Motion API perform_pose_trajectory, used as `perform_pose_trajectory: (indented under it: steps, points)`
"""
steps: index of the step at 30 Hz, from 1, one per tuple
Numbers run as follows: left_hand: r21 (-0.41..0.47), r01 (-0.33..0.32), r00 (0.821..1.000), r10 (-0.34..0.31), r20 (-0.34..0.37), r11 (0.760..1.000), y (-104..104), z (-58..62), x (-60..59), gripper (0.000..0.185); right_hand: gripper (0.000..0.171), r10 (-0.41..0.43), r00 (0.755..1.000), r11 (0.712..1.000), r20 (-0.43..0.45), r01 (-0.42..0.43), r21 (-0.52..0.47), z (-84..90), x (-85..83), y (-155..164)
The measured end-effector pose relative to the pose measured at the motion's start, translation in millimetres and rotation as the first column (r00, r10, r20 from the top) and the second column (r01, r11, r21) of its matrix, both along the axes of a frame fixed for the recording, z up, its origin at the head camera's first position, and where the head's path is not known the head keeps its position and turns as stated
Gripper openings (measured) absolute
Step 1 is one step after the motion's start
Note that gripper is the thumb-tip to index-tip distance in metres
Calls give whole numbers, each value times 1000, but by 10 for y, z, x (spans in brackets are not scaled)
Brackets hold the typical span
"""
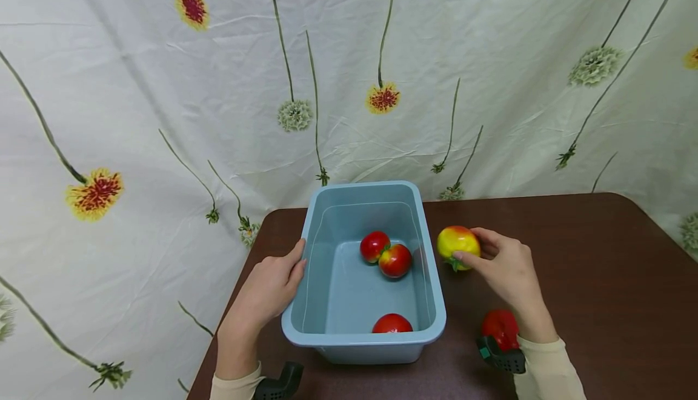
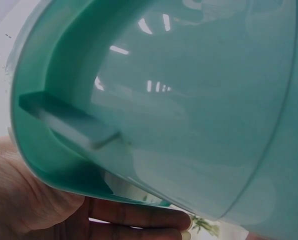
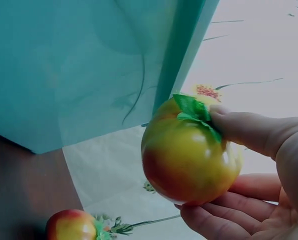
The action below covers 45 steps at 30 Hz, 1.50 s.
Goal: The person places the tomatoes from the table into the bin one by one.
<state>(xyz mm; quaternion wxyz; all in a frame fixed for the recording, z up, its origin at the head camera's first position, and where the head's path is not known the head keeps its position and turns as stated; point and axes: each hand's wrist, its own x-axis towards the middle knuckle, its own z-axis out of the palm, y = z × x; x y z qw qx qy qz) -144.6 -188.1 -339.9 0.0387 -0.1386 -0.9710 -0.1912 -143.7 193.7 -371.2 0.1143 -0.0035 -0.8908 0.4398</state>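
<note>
My left hand holds the left rim of a light blue plastic basin. In the left wrist view, its fingers lie along the outside beneath the rim. Two red fruits touch each other inside the basin, and another red one is partly hidden behind the near wall. My right hand pinches a glossy yellow-and-red artificial fruit just right of the basin. Its thumb presses by the green leaves, with fingers on the opposite side of the fruit.
A red object sits beside the right wrist, partly covered by the wrist camera. Another red-yellow fruit shows low in the right wrist view. Behind the brown table hangs a flowered white cloth.
</note>
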Motion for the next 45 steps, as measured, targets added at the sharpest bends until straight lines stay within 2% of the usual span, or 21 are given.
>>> perform_pose_trajectory:
  steps: [9,18,29,34,45]
  points:
    - [2,-6,1000,6,7,1000,-6,2,9,51,62,-2,1000,997,-18,1,-81,93,63,-19]
    - [7,-8,1000,8,8,1000,-6,6,15,51,61,11,997,989,-73,-22,-145,177,139,-82]
    - [4,-9,1000,9,7,1000,4,14,13,51,58,67,991,983,-119,-86,-163,277,237,-171]
    - [2,-7,1000,7,2,1000,6,14,10,51,58,118,978,974,-170,-147,-171,310,281,-252]
    - [0,-6,1000,6,-3,1000,10,17,12,51,54,197,955,964,-222,-230,-133,293,314,-397]
